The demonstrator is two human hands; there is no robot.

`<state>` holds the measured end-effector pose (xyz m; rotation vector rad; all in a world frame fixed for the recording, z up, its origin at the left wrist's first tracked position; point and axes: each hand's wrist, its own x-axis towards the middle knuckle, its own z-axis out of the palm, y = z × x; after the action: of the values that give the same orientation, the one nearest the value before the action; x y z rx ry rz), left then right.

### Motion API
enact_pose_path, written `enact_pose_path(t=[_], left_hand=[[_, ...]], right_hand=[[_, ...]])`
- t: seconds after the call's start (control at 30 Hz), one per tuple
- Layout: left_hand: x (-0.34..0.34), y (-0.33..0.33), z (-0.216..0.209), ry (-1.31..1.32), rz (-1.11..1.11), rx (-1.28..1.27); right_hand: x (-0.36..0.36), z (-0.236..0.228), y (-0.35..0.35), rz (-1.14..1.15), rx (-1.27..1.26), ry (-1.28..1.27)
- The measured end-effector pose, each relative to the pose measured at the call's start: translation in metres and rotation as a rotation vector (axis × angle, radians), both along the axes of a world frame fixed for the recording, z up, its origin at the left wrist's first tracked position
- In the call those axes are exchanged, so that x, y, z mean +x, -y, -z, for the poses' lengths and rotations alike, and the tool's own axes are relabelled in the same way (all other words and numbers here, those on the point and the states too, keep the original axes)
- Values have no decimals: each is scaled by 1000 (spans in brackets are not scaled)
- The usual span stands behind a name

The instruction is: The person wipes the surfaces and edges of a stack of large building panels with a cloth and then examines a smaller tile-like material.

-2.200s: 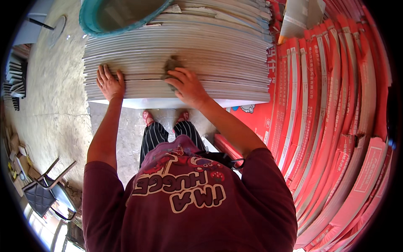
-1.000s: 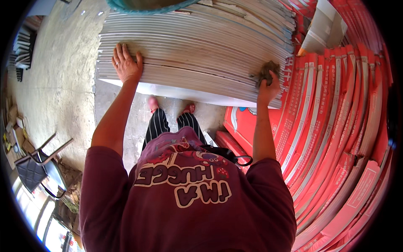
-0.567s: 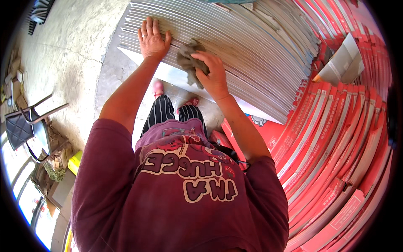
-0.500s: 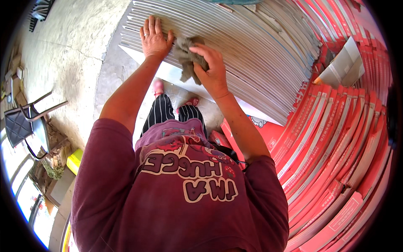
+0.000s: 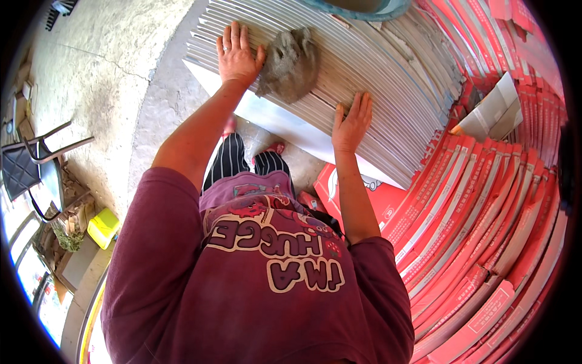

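Left hand (image 5: 239,59): fully open, palm down on the stack (image 5: 388,109), with thumb out.
Right hand (image 5: 351,126): open too, palm down on the stack, well apart from the left.
Rag (image 5: 292,67): crumpled, on the stack between the 2 hands, just beside the left thumb.
Stack: thin pale edges in close rows, with a basin (image 5: 377,16) on top.
Red boxes (image 5: 448,224): packed to the right.
Floor (image 5: 109,91): grey, with a chair (image 5: 36,161) far left.

Cracked concrete floor (image 5: 100,115), dark quilted chair (image 5: 19,171), bright light (image 5: 54,318) at lower left
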<state>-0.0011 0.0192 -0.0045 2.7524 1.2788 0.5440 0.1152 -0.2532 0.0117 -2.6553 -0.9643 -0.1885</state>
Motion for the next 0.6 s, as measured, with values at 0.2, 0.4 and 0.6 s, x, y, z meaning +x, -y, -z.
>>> enact_pose_path(t=[0.2, 0.4, 0.6], left_hand=[[-1, 0, -3, 11, 13, -34], [-1, 0, -3, 25, 21, -38], [-1, 0, -2, 21, 25, -55]], right_hand=[[-1, -1, 0, 28, 13, -12], [-1, 0, 0, 55, 16, -6], [0, -3, 1, 60, 25, -38]])
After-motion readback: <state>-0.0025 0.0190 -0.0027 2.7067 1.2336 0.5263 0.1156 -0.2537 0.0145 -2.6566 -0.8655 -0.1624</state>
